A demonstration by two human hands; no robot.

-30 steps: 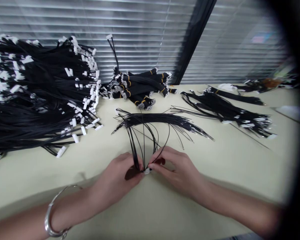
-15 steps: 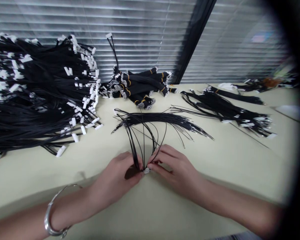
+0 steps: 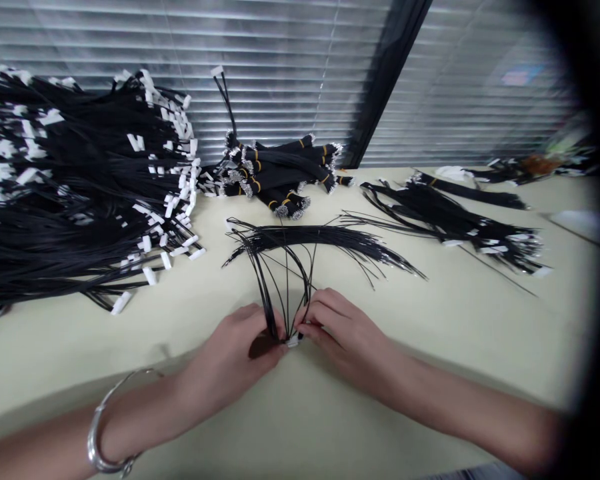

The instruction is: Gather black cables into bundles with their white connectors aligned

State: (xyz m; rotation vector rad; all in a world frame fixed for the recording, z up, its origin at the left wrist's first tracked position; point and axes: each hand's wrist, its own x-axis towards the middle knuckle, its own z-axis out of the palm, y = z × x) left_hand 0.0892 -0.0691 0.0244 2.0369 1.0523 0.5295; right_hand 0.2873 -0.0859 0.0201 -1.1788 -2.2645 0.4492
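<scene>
Low in the middle of the head view, my left hand (image 3: 243,340) is closed on a small white connector (image 3: 293,342), partly hidden by the fingertips. Several thin black wires (image 3: 265,290) rise from the connector and arch away toward the back. On its other side my right hand (image 3: 337,327) pinches a black wire (image 3: 306,310) close to the connector's right end. Whether that wire's tip is inside the connector I cannot tell. Just beyond both hands lies a loose bundle of black wires (image 3: 325,235), with the arching wires reaching over to it.
A large heap of black cables with white connectors (image 3: 80,173) fills the left side. Yellow-banded wire bundles (image 3: 280,167) are stacked by the window blinds (image 3: 280,67). More black cables (image 3: 455,213) lie at the right on the pale table (image 3: 170,340).
My right fingers have closed tighter near the connector. The wire there stands more upright, where before it bowed out to the right. My left hand stays nearly still.
</scene>
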